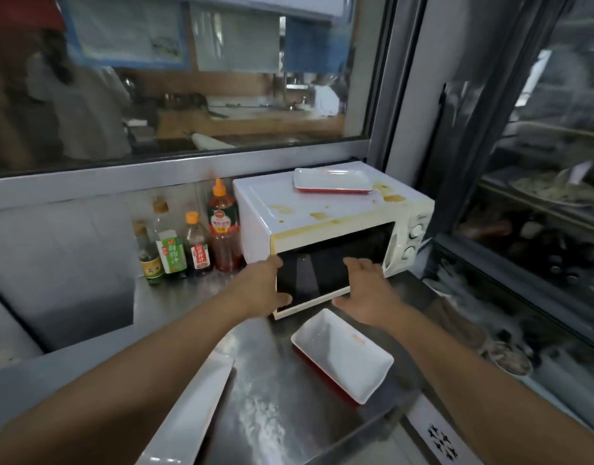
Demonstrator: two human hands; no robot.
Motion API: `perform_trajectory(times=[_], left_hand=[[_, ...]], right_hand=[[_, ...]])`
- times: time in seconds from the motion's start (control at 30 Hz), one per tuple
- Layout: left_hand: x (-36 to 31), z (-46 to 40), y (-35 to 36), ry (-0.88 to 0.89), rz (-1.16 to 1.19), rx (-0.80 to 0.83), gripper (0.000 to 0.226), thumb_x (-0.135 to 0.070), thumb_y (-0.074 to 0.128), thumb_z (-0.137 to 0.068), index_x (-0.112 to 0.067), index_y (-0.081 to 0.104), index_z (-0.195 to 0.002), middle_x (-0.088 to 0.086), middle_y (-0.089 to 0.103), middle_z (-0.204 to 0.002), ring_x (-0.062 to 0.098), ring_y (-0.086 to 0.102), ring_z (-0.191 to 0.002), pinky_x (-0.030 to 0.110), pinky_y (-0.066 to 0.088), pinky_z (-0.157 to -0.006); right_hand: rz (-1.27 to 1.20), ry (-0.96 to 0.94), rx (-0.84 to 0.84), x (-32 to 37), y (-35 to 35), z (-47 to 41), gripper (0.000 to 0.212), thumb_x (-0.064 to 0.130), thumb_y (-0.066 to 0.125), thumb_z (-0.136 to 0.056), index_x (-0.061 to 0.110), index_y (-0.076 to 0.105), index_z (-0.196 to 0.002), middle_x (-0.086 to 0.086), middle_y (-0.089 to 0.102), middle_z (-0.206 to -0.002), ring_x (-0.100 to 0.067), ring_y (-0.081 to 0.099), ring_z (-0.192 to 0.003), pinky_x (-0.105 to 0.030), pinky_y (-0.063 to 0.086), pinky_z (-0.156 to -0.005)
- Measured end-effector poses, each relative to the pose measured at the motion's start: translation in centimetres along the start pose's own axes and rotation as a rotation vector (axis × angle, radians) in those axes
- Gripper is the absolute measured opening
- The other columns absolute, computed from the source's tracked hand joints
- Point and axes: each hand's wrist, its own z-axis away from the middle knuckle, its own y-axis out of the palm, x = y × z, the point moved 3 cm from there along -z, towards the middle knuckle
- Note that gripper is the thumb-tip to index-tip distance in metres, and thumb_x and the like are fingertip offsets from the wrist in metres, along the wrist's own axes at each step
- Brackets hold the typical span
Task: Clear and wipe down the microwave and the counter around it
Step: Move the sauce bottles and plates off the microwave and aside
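Note:
A white microwave (288,209) with a dark door stands on the steel counter (265,391); its top carries yellow-brown spill stains. A white tray with a red underside (332,179) lies on its back right corner. A second white and red tray (342,357) rests on the counter in front of the microwave. My left hand (262,286) is open against the door's left edge, fingers spread. My right hand (366,290) is open in front of the door's lower right part, just above the near tray. Neither hand holds anything.
Several sauce bottles (188,239) stand left of the microwave against the steel back wall. Another white tray (194,407) lies at the near left of the counter. A glass display case (540,229) with food stands on the right. A window runs behind the counter.

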Motion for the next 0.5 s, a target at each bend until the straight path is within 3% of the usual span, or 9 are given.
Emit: perform_trajectory(times=[0.13,0.33,0.5], left_hand=[[-1.6,-1.9,-2.2,0.066,0.018,-0.032,0.069,-0.035,0.067,-0.084,-0.016,0.032,-0.14,0.008,0.048,-0.137,0.025,0.051,-0.118,0.035,0.045,-0.095],[-3.1,-5.7,-4.8,0.084,0.026,-0.102,0.066,-0.037,0.064,-0.085,-0.017,0.032,-0.139,0.006,0.048,-0.136,0.023,0.052,-0.117,0.026,0.041,-0.086],[-3.3,-10.8,-6.1,0.02,0.103,-0.123,0.065,-0.039,0.063,-0.086,-0.017,0.032,-0.139,0.009,0.049,-0.135,0.025,0.052,-0.117,0.031,0.043,-0.091]], right_hand=[[-0.06,0.056,-0.078,-0.1,-2.8,-1.1,0.075,0.041,0.062,-0.086,0.012,0.024,-0.145,-0.012,0.03,-0.146,-0.033,0.028,-0.133,-0.041,0.033,-0.107],[-0.117,0.091,-0.19,-1.5,-6.6,-4.5,0.063,0.039,0.051,-0.093,0.012,0.025,-0.144,-0.013,0.031,-0.146,-0.033,0.026,-0.133,-0.044,0.032,-0.106],[-0.137,0.078,-0.227,-3.4,-8.5,-9.9,0.057,0.039,0.046,-0.096,0.012,0.028,-0.143,-0.014,0.035,-0.143,-0.033,0.03,-0.13,-0.044,0.033,-0.102]])
